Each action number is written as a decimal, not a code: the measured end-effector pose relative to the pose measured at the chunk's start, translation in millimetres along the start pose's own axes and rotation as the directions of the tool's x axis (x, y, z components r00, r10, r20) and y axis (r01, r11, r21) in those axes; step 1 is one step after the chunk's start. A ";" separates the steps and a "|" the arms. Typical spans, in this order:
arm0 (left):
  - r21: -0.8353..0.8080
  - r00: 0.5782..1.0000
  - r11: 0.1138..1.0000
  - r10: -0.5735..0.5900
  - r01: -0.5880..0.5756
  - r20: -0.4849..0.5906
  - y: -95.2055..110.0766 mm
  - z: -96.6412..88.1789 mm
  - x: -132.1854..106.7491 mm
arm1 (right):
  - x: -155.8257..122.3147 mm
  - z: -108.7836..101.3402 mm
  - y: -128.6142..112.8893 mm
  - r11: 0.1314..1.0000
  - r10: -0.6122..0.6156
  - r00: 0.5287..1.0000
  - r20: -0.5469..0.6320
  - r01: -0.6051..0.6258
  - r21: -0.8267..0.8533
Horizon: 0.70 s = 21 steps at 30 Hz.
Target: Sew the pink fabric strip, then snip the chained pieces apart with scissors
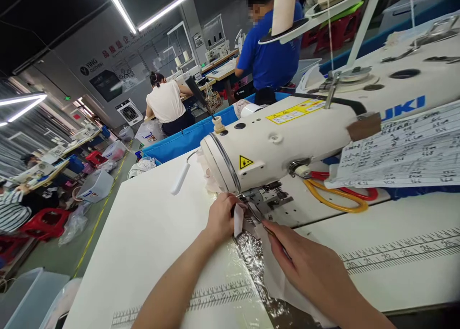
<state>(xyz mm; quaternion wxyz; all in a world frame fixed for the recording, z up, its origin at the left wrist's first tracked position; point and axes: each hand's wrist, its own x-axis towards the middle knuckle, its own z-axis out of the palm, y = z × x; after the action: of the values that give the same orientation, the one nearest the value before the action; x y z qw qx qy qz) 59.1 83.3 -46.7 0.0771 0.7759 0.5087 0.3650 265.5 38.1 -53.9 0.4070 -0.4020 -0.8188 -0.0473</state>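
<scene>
One head-worn camera looks forward and down, tilted, close over the worktop (151, 233) and sewing machine (280, 142) (workshop aisle visible beyond).

Cream-white sewing machine (287, 137) w/ yellow warning labels, blue lettering. White cloth tab (238, 220); silver fabric strip (253, 252) (foil-like glints). Off-white table (151, 233) w/ black ruler markings. Scissors (334, 202): yellow & red handles. White paper sheet (402, 152), black handwriting. Blue bin (187, 137), red stool (46, 221).

Scene was brightly lit by ceiling tube lights (122, 9); the white counter (143, 233) showed mild glare, soft shadows, and wide-angle bending toward the edges.
</scene>
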 end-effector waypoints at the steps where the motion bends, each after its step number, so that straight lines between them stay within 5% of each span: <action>1: -0.016 1.000 1.000 0.001 -0.001 -0.004 -0.1 -0.8 0.6 | -0.1 -0.6 -0.4 1.000 0.005 1.000 0.000 -0.005 0.002; 6: -0.051 0.999 0.998 0.039 -0.040 -0.025 2.1 -5.5 1.9 | 1.0 -3.5 -2.5 1.000 0.025 0.999 -0.026 -0.026 -0.013; 10: 0.086 0.991 0.990 0.120 -0.116 -0.051 3.4 -5.5 0.2 | 1.9 -2.5 -3.2 0.999 0.022 1.000 -0.020 -0.023 -0.046; 16: 0.238 0.941 0.911 0.321 -0.337 0.102 3.8 -6.4 -0.1 | 5.7 -2.8 -7.2 0.993 -0.005 1.000 0.011 0.007 -0.118; 21: 0.111 0.948 0.957 0.242 -0.268 0.206 12.7 -23.3 1.8 | -15.8 -24.6 -8.9 0.998 0.057 0.998 0.034 -0.057 -0.011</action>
<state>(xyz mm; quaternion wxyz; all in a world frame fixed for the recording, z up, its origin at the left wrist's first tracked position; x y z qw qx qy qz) 53.8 73.0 -22.8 0.0235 0.8699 0.4183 0.2603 280.2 12.3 -46.5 0.3919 -0.4281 -0.8137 -0.0330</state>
